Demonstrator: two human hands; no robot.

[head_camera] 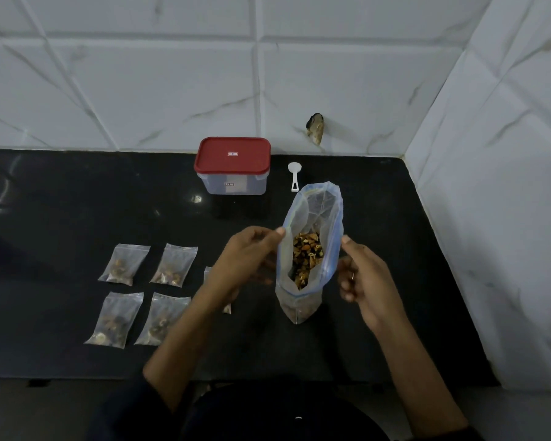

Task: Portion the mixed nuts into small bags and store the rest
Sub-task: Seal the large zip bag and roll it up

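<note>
A large zip bag (303,300) with a blue rim stands upright on the black counter, its mouth wide open, mixed nuts (306,256) showing inside. My left hand (245,256) pinches the bag's left rim between thumb and fingers. My right hand (363,278) holds the right rim, fingers curled. Several small filled bags lie flat to the left, such as one at the back (124,264) and one at the front (115,318). Another small bag (227,308) is mostly hidden under my left wrist.
A clear container with a shut red lid (233,165) stands at the back by the tiled wall. A white scoop (294,176) lies to its right. The counter (61,202) ends at a tiled wall on the right and an edge in front.
</note>
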